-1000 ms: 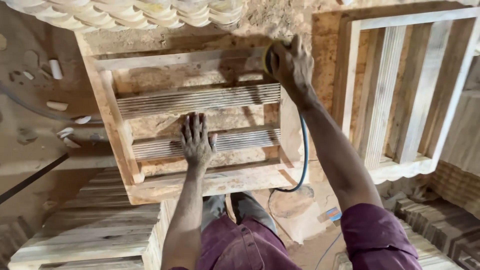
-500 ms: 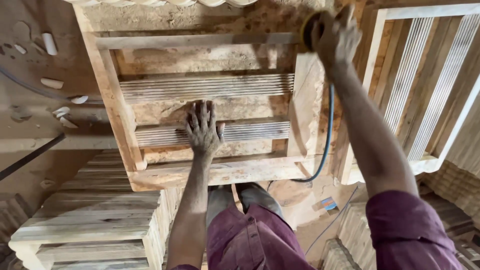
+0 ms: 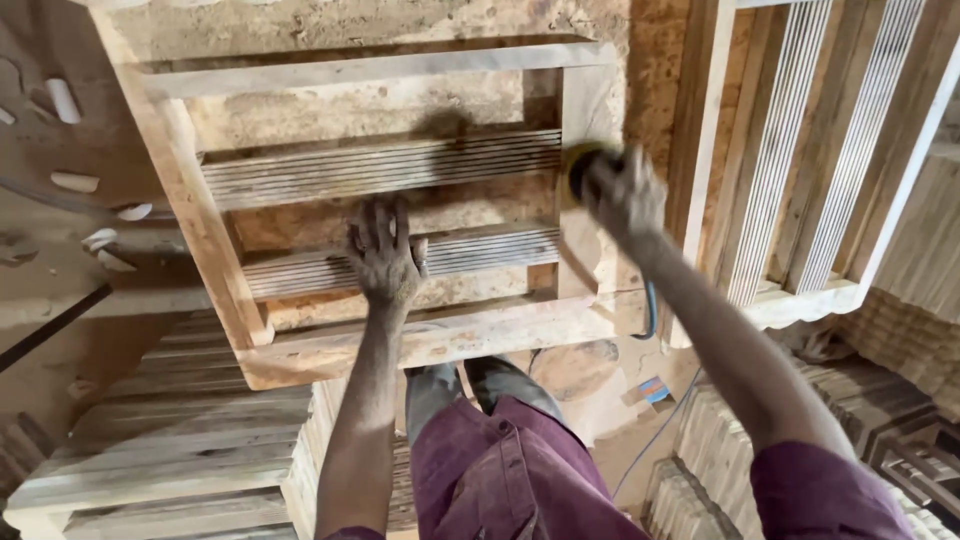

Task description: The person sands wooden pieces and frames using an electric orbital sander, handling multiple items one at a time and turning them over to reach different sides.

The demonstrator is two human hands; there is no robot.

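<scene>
A slatted wooden frame (image 3: pixel 400 200) lies flat on the dusty workbench (image 3: pixel 400 25), filling the centre of the view. The left hand (image 3: pixel 383 255) is spread palm-down, fingers splayed, on the lower ribbed slat (image 3: pixel 480 252) near 6 o'clock of the frame, likely pinning it so it cannot skid. The right hand (image 3: pixel 622 195) is closed around a small power sander (image 3: pixel 580 170), blurred, so its exact type is uncertain, pressed onto the frame's right upright (image 3: pixel 588 100) at 3 o'clock. That arm reaches out nearly straight; a blue cable (image 3: pixel 650 310) drops below the wrist. A second slatted frame (image 3: pixel 800 150) sits just beside, at the right.
</scene>
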